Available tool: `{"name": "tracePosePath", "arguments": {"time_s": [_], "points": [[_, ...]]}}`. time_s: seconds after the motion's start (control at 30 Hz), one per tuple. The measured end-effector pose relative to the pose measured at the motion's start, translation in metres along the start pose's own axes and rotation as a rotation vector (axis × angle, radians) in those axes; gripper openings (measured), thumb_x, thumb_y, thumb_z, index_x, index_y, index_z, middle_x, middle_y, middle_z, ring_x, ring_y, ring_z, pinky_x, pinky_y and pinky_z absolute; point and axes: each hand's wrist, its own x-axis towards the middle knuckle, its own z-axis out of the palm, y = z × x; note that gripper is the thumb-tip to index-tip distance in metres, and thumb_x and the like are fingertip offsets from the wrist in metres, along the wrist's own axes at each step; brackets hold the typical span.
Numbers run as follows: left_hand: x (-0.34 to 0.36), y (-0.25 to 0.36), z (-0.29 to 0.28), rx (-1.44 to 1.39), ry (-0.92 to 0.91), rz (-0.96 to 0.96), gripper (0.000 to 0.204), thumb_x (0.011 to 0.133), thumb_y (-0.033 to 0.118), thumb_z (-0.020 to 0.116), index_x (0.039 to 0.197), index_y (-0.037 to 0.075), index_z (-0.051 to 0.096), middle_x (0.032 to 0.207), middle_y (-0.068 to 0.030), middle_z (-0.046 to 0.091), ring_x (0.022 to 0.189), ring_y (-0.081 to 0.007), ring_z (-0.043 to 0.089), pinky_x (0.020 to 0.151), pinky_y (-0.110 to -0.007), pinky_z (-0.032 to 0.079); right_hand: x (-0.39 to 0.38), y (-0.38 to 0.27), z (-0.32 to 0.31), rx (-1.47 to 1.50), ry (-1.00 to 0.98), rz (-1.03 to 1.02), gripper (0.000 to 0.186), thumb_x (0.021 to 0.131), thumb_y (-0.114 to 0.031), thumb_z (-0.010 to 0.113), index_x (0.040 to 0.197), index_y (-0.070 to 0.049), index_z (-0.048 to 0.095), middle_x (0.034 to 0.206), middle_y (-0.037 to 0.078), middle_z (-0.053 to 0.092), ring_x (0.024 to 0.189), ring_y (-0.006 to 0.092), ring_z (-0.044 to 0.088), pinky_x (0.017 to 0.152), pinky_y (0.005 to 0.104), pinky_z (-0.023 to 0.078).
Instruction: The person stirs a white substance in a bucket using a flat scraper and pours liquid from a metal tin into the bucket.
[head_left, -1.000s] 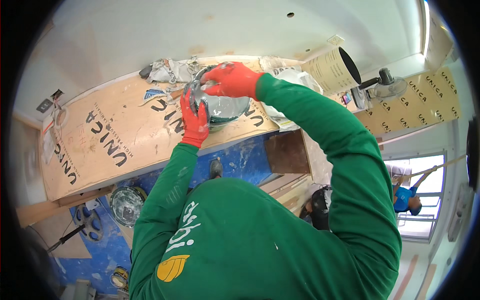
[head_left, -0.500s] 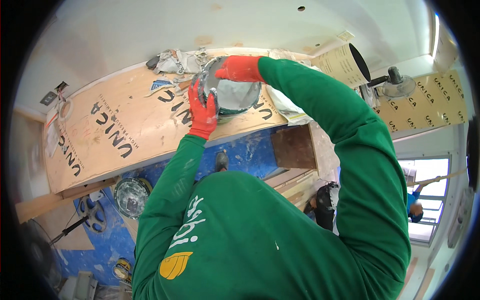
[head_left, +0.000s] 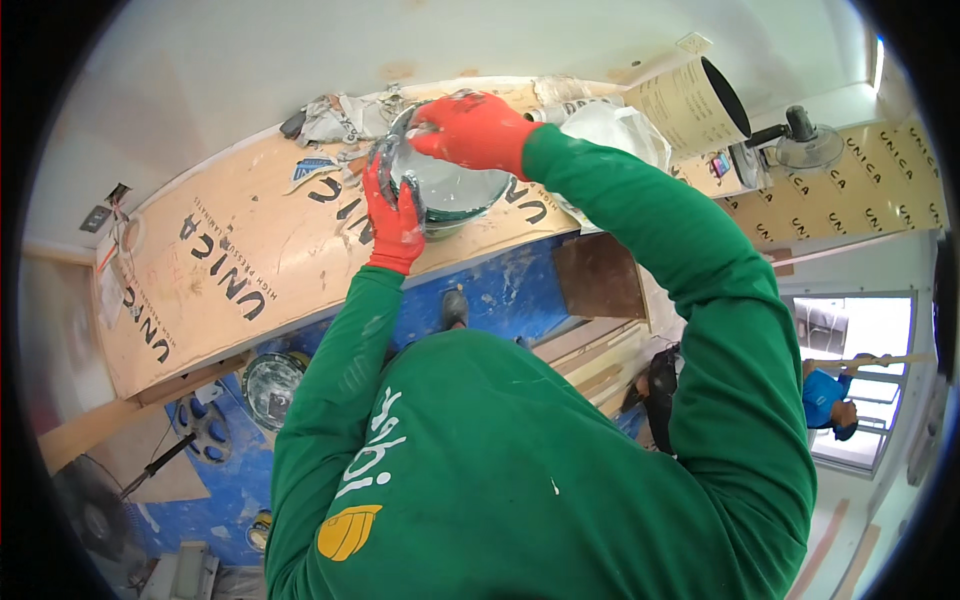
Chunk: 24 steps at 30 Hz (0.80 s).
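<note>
A round bucket with whitish-grey paste inside stands on the printed tan board at the far side of the bench. My left hand, in a red glove, is closed on the bucket's smeared left rim, thumb and fingers on either side of it. Over the bucket's far part is my right hand, also red-gloved, with fingers curled and pointing left toward the rim. Whatever those fingers hold, if anything, is hidden. Paste smears mark both gloves.
Crumpled grey paper lies left of the bucket, white plastic sheeting right of it. Further right are a large tan tube and a fan. A lidded pail sits on the floor. Another person stands by the window.
My right hand has shifted a little and curled further over the bucket; the white sheeting beside it shows more. My left hand stays on the rim. The person by the window shows more.
</note>
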Motion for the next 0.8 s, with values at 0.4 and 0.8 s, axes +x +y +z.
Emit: {"name": "tracePosePath", "arguments": {"time_s": [0.4,0.8], "points": [[-0.009,-0.022,-0.001,-0.19,-0.007,-0.056,0.062,0.099,0.028,0.051,0.152,0.001,0.033,0.153,-0.0201,0.038,0.141,-0.0327,0.041,0.117,-0.043,0.03,-0.002,0.0,0.002,0.008,-0.289,-0.221,0.051,0.095,-0.048,0.061,0.128,-0.01,0.065,0.122,0.017,0.068,0.114,0.0356,0.063,0.099,0.043,0.049],[-0.005,-0.009,-0.003,-0.087,-0.027,-0.078,0.062,0.096,0.02,0.05,0.152,0.0,0.033,0.152,-0.021,0.037,0.141,-0.033,0.039,0.117,-0.042,0.03,-0.022,0.004,0.007,-0.072,-0.266,-0.173,0.044,0.091,-0.044,0.062,0.122,-0.013,0.069,0.111,0.015,0.071,0.106,0.0336,0.067,0.092,0.0425,0.052]]}}
